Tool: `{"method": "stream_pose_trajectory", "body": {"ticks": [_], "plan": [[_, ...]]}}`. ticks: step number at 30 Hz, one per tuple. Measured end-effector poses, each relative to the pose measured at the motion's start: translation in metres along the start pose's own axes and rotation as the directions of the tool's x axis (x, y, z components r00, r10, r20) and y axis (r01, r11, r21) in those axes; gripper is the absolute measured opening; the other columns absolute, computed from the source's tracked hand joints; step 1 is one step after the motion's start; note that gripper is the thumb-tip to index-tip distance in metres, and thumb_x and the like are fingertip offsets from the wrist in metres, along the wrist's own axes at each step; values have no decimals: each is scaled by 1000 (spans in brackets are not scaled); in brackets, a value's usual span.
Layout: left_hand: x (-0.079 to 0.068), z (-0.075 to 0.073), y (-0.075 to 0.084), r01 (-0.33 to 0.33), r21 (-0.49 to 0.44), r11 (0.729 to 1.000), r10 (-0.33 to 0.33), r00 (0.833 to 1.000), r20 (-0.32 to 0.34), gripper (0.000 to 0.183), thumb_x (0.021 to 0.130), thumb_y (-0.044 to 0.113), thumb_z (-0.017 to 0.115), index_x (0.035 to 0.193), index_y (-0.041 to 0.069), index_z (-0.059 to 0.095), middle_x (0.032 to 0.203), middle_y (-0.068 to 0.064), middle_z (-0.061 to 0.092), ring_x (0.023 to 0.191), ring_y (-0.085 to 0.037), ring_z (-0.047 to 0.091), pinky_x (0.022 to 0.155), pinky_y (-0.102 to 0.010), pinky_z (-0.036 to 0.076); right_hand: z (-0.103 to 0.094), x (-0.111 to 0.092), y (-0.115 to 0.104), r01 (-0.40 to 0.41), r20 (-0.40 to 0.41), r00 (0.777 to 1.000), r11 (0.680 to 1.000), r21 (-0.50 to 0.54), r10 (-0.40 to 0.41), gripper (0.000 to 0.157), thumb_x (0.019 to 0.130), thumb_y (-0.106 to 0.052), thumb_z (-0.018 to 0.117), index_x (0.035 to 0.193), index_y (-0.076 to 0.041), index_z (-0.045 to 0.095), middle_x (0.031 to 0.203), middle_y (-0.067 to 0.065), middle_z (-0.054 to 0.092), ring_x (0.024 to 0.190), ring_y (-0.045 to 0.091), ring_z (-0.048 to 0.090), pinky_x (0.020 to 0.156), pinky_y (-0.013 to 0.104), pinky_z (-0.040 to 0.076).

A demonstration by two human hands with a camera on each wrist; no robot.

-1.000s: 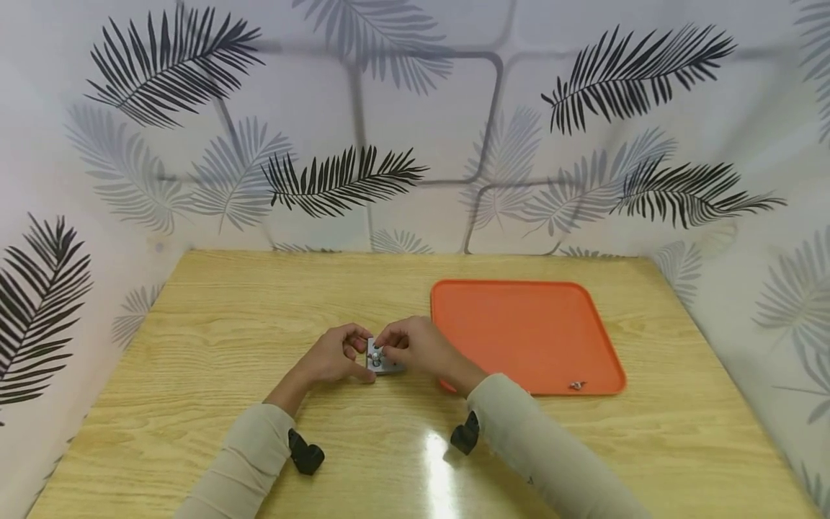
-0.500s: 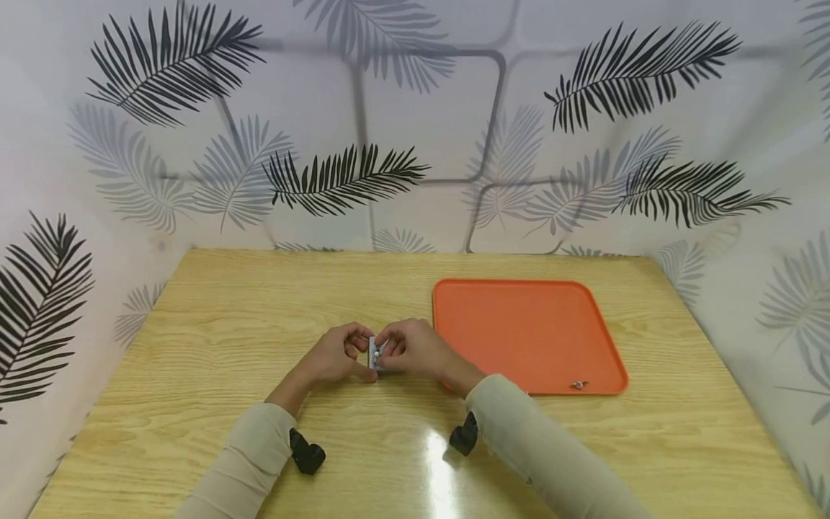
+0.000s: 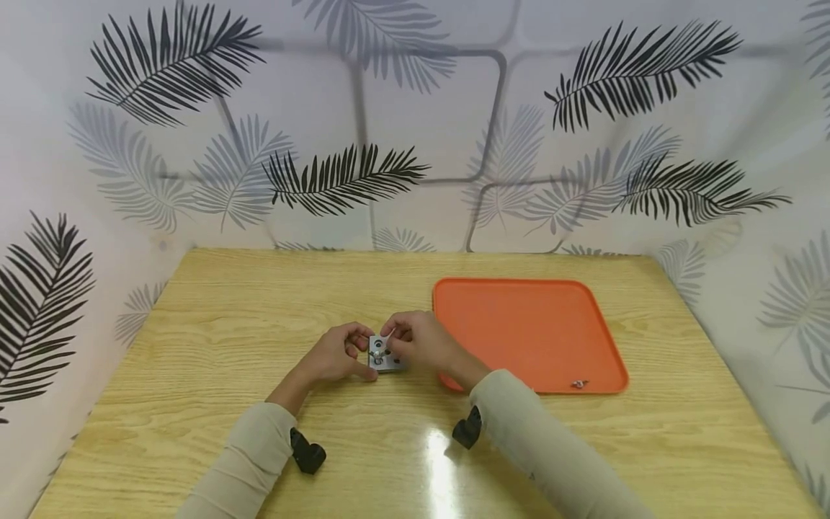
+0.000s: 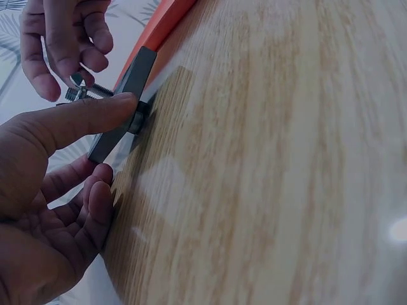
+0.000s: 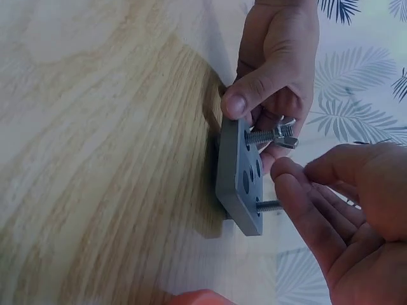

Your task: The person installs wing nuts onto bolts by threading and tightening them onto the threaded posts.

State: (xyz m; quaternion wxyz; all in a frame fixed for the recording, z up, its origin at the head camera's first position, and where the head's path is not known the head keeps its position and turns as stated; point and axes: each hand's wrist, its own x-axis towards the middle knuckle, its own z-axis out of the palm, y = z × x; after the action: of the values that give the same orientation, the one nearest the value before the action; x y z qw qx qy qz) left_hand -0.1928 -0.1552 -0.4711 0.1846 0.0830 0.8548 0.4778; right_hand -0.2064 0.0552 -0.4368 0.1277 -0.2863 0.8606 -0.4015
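Observation:
A small grey metal plate point(image 5: 241, 181) with several holes is held at its edges by my left hand point(image 3: 337, 353), between thumb and fingers. A threaded bolt point(image 5: 259, 137) stands out of the plate near the left thumb and carries a wing nut point(image 5: 286, 132). Another bolt point(image 5: 270, 206) sticks out near the plate's other end; no nut shows on its visible part. My right hand point(image 3: 424, 344) is beside the wing nut, fingers bent loosely and fingertips close together, apart from the nut in the right wrist view. Nothing shows between those fingertips.
An orange tray point(image 3: 519, 328) lies on the wooden table point(image 3: 259, 303), right of the hands. Another wing-nut-like metal piece point(image 3: 579, 384) lies near its front right corner. A patterned wall covering point(image 3: 402, 130) stands behind the table.
My right fingers have drawn back slightly up and to the right from the wing nut, so more of the plate shows. The left hand stays in place around the plate.

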Motion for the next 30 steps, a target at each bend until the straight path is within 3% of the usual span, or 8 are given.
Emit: {"method": "stream_pose_trajectory", "body": {"ticks": [5, 12, 30], "plan": [[0, -1, 1, -7, -1, 1000, 7, 1000, -3, 60, 73, 13, 88, 124, 6, 59, 106, -9, 57, 84, -19, 48, 76, -30, 43, -3, 1, -1, 52, 72, 996, 996, -72, -47, 22, 90, -1, 65, 111, -3, 71, 91, 10, 75, 79, 14, 71, 72, 20, 56], [0, 1, 1, -6, -1, 1000, 6, 1000, 0, 60, 73, 13, 89, 124, 5, 59, 108, -11, 58, 84, -18, 48, 75, -29, 43, 3, 2, 0, 93, 109, 990, 993, -73, -84, 27, 88, -3, 69, 115, 0, 69, 87, 9, 75, 75, 10, 69, 70, 16, 54], [1, 0, -1, -15, -13, 1000, 15, 1000, 3, 61, 73, 10, 87, 126, 3, 58, 108, -12, 58, 85, -19, 48, 76, -30, 43, 10, 0, -5, 25, 41, 999, 997, -77, -22, 13, 87, -11, 76, 89, -7, 65, 81, 5, 70, 71, 5, 61, 66, 15, 50]]}}
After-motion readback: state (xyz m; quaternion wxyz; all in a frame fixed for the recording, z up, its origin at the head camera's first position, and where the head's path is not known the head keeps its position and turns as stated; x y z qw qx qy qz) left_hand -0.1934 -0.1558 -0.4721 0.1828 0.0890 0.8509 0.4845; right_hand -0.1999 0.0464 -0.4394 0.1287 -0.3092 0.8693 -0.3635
